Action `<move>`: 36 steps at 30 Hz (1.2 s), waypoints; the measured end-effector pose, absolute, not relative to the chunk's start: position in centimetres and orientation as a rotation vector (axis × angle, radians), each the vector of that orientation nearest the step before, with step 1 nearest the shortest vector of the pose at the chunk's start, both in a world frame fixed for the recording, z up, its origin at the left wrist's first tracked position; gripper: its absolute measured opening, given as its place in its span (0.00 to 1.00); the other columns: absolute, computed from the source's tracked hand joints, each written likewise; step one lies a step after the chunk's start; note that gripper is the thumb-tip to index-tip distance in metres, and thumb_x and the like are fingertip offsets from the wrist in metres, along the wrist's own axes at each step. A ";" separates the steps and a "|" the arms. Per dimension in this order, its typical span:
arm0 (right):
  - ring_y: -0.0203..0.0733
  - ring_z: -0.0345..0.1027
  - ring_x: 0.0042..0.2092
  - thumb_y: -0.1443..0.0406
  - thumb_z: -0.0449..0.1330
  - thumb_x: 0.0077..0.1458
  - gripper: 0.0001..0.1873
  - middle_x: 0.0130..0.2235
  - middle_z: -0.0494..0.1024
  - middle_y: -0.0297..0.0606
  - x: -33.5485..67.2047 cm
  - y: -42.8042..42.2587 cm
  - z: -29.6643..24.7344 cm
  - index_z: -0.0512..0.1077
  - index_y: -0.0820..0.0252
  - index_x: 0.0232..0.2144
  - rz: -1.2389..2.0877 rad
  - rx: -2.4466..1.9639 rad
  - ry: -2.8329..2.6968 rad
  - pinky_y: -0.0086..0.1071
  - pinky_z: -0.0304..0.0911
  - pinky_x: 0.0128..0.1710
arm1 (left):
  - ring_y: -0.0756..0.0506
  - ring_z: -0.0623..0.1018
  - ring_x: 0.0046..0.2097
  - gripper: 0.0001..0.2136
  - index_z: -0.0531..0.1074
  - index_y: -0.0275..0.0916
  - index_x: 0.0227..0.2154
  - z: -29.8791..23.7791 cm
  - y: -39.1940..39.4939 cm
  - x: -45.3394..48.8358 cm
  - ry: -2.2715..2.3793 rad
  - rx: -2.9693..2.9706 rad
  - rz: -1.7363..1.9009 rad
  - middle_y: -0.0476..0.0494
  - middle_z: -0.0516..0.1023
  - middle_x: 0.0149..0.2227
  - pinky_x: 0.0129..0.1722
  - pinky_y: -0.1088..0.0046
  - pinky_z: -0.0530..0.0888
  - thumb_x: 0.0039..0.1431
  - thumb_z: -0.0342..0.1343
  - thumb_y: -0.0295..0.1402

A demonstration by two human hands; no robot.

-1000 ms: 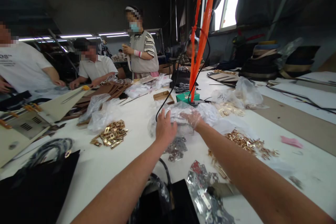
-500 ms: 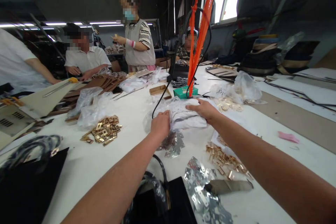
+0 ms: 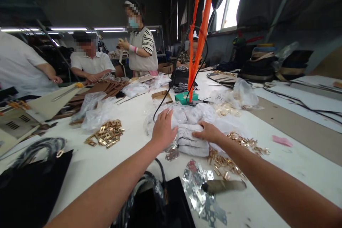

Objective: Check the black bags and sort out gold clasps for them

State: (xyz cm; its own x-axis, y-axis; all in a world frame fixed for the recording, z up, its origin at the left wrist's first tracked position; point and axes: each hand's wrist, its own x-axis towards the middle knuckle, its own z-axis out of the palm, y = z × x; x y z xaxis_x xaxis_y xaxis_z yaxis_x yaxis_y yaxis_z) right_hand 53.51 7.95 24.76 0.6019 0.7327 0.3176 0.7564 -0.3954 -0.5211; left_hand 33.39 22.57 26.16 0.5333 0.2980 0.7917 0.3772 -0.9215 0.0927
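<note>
While both hands lay on it, the bundle (image 3: 192,141), a white stack of soft folded layers, sat mid-table, just beyond a black bag (image 3: 160,203) at the near edge. Left hand (image 3: 163,130): palm down, fingers spread wide, set on the bundle's left end where it met a heap of clear bags (image 3: 187,113); the flat spread looked meant to pin slippery layers so they would not slide or unfold. Right hand (image 3: 207,134): palm down on the top fold, fingers narrow and slightly bent toward the left hand; whether they pinched the fold or merely pressed it could not be told. Together the two hands seemed to square the stack from both ends. Around it, sorted by kind in separate piles, probably to keep finishes apart: gold fittings (image 3: 105,134) to the left, well apart; more gold pieces (image 3: 223,162) touching the bundle's right foot; silver plates (image 3: 199,192) nearer the person, with a flat metal blade (image 3: 224,185) lying on them. Behind: green box (image 3: 184,97), black cable (image 3: 171,89) and orange strap (image 3: 197,42) hanging down to it. Bare white table (image 3: 267,188) to the right. Co-workers (image 3: 91,64) sat and stood at the far left end, hands at their own work.
</note>
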 end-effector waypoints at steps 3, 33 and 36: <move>0.52 0.71 0.52 0.44 0.65 0.56 0.31 0.53 0.76 0.44 53.7 7.5 25.4 0.76 0.59 0.52 -0.298 -2.217 -1.299 0.40 0.64 0.50 | 0.42 0.71 0.60 0.25 0.68 0.39 0.60 24.7 19.3 30.5 -0.501 -2.813 -1.395 0.42 0.72 0.59 0.63 0.64 0.68 0.59 0.61 0.35; 0.41 0.71 0.40 0.62 0.60 0.60 0.14 0.39 0.79 0.43 52.1 7.2 27.8 0.79 0.68 0.43 -0.199 -2.088 -1.226 0.32 0.63 0.42 | 0.49 0.76 0.30 0.12 0.68 0.36 0.46 16.4 14.9 32.9 -1.616 -3.576 -2.230 0.44 0.70 0.40 0.20 0.73 0.73 0.62 0.58 0.33; 0.43 0.71 0.51 0.54 0.65 0.57 0.28 0.54 0.76 0.41 51.0 7.2 27.0 0.75 0.59 0.57 -0.304 -2.076 -1.337 0.33 0.62 0.53 | 0.49 0.75 0.27 0.11 0.67 0.36 0.46 15.9 15.2 33.1 -1.564 -3.603 -2.210 0.47 0.70 0.37 0.19 0.73 0.72 0.62 0.57 0.33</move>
State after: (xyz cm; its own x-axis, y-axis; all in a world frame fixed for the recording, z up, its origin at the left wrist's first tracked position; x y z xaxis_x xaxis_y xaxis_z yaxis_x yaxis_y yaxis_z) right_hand 51.00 7.22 26.98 0.4552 0.7302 0.5095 0.8786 -0.2757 -0.3898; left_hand 33.10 15.18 15.94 0.5653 0.8142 0.1326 -0.1458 -0.0596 0.9875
